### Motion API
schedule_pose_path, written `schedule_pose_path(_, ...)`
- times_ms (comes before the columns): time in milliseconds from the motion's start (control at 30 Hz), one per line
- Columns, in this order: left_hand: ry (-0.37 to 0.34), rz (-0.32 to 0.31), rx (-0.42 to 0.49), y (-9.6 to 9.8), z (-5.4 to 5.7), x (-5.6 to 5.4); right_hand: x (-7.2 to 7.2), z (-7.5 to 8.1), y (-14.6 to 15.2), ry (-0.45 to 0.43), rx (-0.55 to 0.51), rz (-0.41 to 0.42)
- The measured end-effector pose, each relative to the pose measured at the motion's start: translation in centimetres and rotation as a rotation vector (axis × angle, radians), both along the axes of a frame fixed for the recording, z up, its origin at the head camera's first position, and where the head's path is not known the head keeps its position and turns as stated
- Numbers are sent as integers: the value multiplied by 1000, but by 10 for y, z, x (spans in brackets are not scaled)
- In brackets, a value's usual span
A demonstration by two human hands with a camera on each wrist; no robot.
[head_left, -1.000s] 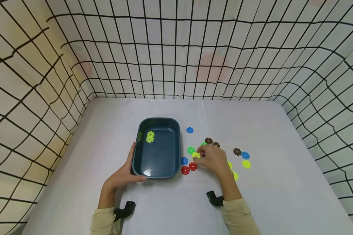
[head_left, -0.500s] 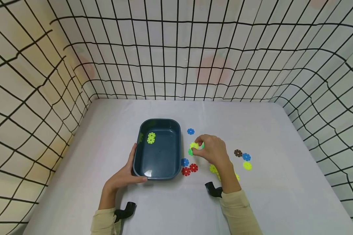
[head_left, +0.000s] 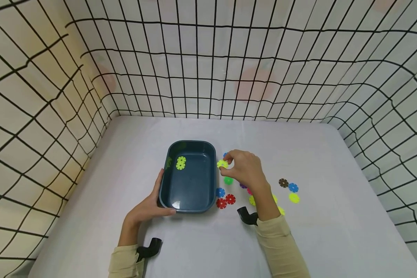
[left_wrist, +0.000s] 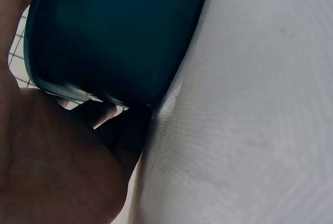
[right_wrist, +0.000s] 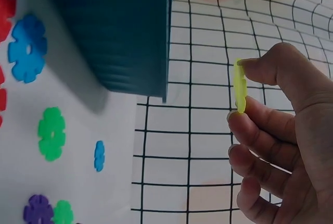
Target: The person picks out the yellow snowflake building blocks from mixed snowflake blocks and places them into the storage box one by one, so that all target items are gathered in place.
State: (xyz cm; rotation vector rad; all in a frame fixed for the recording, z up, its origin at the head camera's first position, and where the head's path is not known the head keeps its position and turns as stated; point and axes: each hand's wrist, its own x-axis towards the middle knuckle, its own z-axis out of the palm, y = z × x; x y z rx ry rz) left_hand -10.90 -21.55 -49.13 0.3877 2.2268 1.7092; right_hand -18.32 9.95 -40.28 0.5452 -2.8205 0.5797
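Note:
My left hand [head_left: 148,207] holds the near-left corner of a dark blue plastic tray [head_left: 164,181], thumb along the near side and fingers along the left side. In the left wrist view the tray wall [left_wrist: 114,36] fills the bend of the hand. Inside the tray lie two yellow notched discs [head_left: 181,163] side by side. My right hand [head_left: 246,168] pinches another yellow notched disc [right_wrist: 240,86] between thumb and index finger. It is raised above the table, just right of the tray's right rim.
Loose notched discs lie right of the tray: red [head_left: 221,203], blue [head_left: 220,192], green [head_left: 228,180] and several others, some hidden by the right arm. Farther right are a brown disc [head_left: 283,183] and a yellow disc [head_left: 294,198]. Black wire mesh [head_left: 208,77] surrounds the table.
My right hand has lifted the yellow disc from among the loose discs and moved it up and left towards the tray. The left hand keeps its place on the tray.

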Motion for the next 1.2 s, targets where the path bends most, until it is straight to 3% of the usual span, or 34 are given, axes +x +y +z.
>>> schedule_pose_path(500,-6,-4,-4,0,-2,-2,-18,17,-38,-78,-2,97)
schedule_pose_path(900,-13,6,7,-1,3,0,-26,31,-79,-27,26,196)
schedule_pose_path(1200,-14,-7,0,-1,1,-1,-29,29,-95,-39,42,229)
